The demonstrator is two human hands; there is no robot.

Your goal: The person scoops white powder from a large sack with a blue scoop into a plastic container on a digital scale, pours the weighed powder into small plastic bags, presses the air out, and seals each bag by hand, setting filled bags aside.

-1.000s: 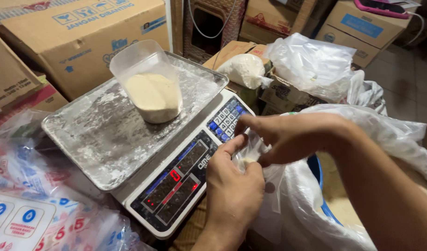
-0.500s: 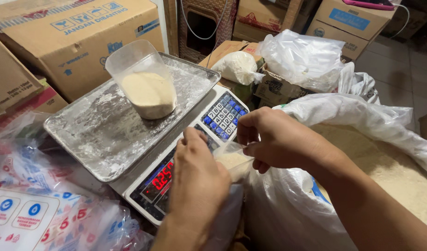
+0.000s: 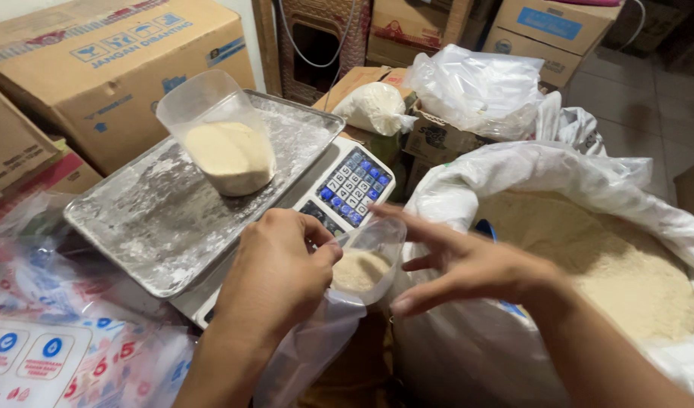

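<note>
Crowding the space around the hands are sacks, boxes and bags: a large white woven sack [image 3: 588, 181] stands open at the right, full of pale beige powder [image 3: 619, 257], and its rolled rim sits just beside the right hand [image 3: 468, 268]. The left hand [image 3: 275, 276] pinches the mouth of a small clear plastic bag [image 3: 362, 261] holding a little of the same beige powder, thumb and fingers closed on its rim; the right hand is spread with fingers extended, its fingertips at the bag's far edge, though whether they grip it I cannot tell. That bag hangs in front of a grey digital scale with a blue and white keypad [image 3: 354, 185], partly hiding the scale's front panel. On the scale's dusty metal weighing tray [image 3: 158, 219] stands another clear plastic bag, open-topped and part-filled with beige powder [image 3: 222, 147]. Behind the scale lies a knotted clear bag of white powder [image 3: 373, 109] on a brown box, and next to it a crumpled empty clear plastic bag [image 3: 475, 87]. Brown cardboard boxes with blue printed labels [image 3: 105, 60] fill the back left, more of them the back right. At lower left lie glossy plastic packets printed in red, white and blue with round blue marks [image 3: 37, 347].
</note>
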